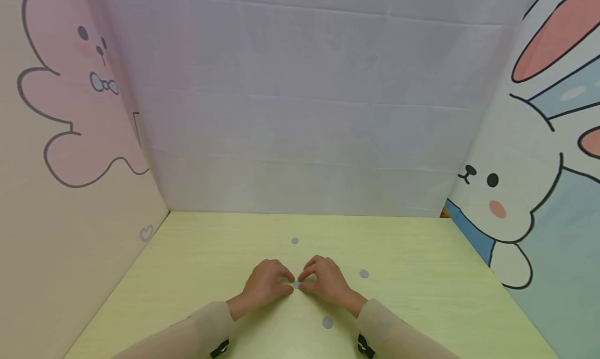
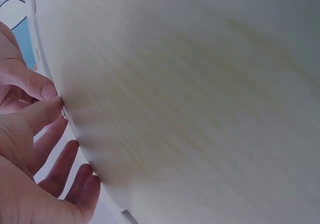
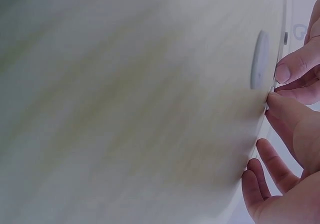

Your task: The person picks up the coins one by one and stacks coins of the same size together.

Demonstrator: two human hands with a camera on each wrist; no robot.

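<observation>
A small flat grey disc (image 1: 297,284) lies on the table between the fingertips of both hands, partly covered by them. From the left side, my left hand (image 1: 266,282) pinches its edge with thumb and forefinger. My right hand (image 1: 328,282) does likewise from the right, its fingertips nearly meeting the other hand's. In the left wrist view the other fingers of the left hand (image 2: 35,169) rest on the tabletop, slightly bent. The right wrist view shows the right hand (image 3: 290,164) with its fingertips down at the surface too.
Three more grey discs lie apart on the pale yellow table (image 1: 197,255): a far disc (image 1: 295,240), a right disc (image 1: 364,273) and a near disc (image 1: 327,322). A white cloth wall (image 1: 309,109) stands behind, with cartoon-printed walls on both sides.
</observation>
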